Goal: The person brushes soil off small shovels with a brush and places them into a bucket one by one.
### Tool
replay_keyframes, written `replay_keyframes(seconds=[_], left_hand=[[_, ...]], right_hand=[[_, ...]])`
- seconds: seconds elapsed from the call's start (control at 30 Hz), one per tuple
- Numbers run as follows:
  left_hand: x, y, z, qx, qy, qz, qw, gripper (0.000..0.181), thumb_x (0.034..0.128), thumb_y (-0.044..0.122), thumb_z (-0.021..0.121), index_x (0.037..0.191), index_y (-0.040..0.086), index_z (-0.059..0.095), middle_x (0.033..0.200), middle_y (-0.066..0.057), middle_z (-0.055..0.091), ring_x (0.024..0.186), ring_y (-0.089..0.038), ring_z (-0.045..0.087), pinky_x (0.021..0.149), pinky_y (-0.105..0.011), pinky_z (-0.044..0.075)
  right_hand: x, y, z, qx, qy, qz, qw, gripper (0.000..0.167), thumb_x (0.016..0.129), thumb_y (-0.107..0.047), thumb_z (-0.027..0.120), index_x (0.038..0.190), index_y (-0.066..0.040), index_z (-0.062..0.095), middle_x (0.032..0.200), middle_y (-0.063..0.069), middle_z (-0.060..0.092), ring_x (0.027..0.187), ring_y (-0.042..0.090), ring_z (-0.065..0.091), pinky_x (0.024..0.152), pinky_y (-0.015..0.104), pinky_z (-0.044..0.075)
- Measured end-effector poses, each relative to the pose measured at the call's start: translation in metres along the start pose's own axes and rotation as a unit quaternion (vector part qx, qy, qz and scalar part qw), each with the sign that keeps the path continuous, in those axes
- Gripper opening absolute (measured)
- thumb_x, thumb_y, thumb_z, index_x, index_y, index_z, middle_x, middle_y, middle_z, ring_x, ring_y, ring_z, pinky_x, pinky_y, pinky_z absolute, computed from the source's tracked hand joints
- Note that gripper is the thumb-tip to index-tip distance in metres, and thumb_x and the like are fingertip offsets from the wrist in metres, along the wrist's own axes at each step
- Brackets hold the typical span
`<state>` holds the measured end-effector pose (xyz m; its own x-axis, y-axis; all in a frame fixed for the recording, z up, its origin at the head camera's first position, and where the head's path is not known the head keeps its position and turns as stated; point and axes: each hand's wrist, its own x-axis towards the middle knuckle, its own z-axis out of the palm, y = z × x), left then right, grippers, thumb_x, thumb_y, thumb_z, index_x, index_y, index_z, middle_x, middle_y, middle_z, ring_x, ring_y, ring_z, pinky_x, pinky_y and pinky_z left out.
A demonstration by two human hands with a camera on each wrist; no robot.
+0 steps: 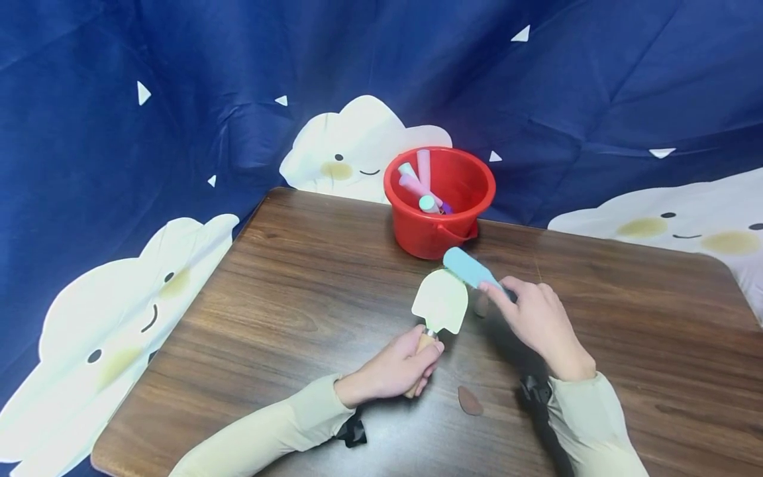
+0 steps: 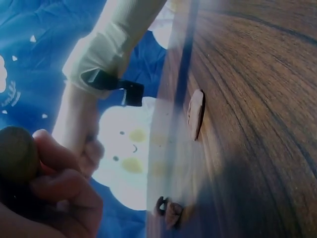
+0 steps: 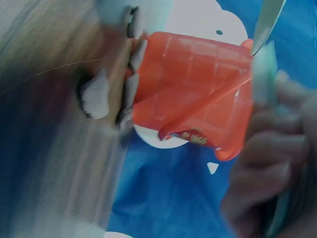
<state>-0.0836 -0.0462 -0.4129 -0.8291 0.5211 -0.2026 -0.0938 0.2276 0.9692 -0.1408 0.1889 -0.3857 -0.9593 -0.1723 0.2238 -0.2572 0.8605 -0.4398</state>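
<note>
My left hand [image 1: 393, 366] grips the wooden handle [image 2: 17, 153] of a small trowel with a pale green blade [image 1: 440, 301]. In my right hand [image 1: 539, 321], a light-blue tool [image 1: 466, 266] with a flat, rounded end is pinched between thumb and fingers. Its blade lies by the trowel's upper right edge; whether they touch I cannot tell. Below the trowel, a flat brown piece [image 1: 469, 401] lies on the table. Another brown piece [image 1: 481, 305] is partly hidden near my right hand. The right wrist view shows my fingers [image 3: 267, 148] blurred around the tool's teal handle.
Beyond both tools stands a red bucket [image 1: 426, 232], holding several pink, mint and purple objects. Small greyish pieces [image 3: 95, 95] lie on the table in front of it. The wooden table [image 1: 310, 285] ends against a blue curtain [image 1: 197, 59] printed with clouds.
</note>
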Motion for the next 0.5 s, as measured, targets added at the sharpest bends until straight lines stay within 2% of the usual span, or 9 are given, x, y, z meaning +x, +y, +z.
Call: replay_keyframes(seconds=[0.1, 0.2, 0.33, 0.43, 0.5], left_hand=[[0.000, 0.001, 0.001, 0.030, 0.010, 0.003, 0.9995, 0.024, 0.1004, 0.029, 0.045, 0.089, 0.008, 0.046, 0.060, 0.002, 0.049, 0.039, -0.010, 0.047, 0.035, -0.023, 0.045], [0.002, 0.001, 0.000, 0.049, 0.020, 0.006, 0.9986, 0.025, 0.1007, 0.031, 0.045, 0.089, 0.009, 0.046, 0.061, 0.002, 0.049, 0.039, -0.010, 0.047, 0.036, -0.025, 0.046], [0.003, 0.002, -0.002, 0.052, 0.029, 0.011, 0.9982, 0.023, 0.1003, 0.031, 0.046, 0.091, 0.010, 0.047, 0.062, 0.002, 0.050, 0.040, -0.011, 0.047, 0.037, -0.025, 0.046], [0.003, 0.003, -0.002, 0.047, 0.034, 0.008, 0.9983, 0.024, 0.0995, 0.031, 0.047, 0.091, 0.009, 0.048, 0.060, 0.001, 0.050, 0.040, -0.012, 0.048, 0.037, -0.025, 0.046], [0.003, 0.003, -0.002, 0.049, 0.040, 0.005, 0.9980, 0.024, 0.0989, 0.032, 0.049, 0.090, 0.009, 0.048, 0.057, 0.001, 0.050, 0.039, -0.012, 0.047, 0.036, -0.025, 0.045]], right_hand=[[0.000, -0.007, -0.004, -0.016, 0.010, 0.031, 0.9994, 0.045, 0.095, -0.050, 0.052, 0.074, -0.011, 0.059, 0.049, -0.001, 0.040, 0.052, 0.021, 0.040, 0.045, 0.028, 0.028], [-0.004, -0.016, -0.006, -0.017, 0.013, 0.028, 0.9994, 0.043, 0.094, -0.050, 0.053, 0.076, -0.012, 0.061, 0.048, -0.002, 0.042, 0.052, 0.021, 0.042, 0.046, 0.029, 0.030], [-0.010, -0.030, -0.007, -0.017, -0.002, -0.049, 0.9987, 0.032, 0.091, -0.047, 0.060, 0.077, -0.019, 0.062, 0.049, -0.007, 0.039, 0.050, 0.013, 0.039, 0.047, 0.025, 0.031], [-0.013, -0.038, -0.006, -0.017, -0.020, -0.114, 0.9931, 0.028, 0.088, -0.045, 0.065, 0.072, -0.023, 0.057, 0.051, -0.011, 0.033, 0.048, 0.006, 0.033, 0.045, 0.021, 0.029], [-0.015, -0.041, -0.005, -0.012, -0.030, -0.134, 0.9904, 0.028, 0.087, -0.043, 0.067, 0.070, -0.025, 0.054, 0.052, -0.013, 0.031, 0.048, 0.004, 0.030, 0.044, 0.019, 0.027]])
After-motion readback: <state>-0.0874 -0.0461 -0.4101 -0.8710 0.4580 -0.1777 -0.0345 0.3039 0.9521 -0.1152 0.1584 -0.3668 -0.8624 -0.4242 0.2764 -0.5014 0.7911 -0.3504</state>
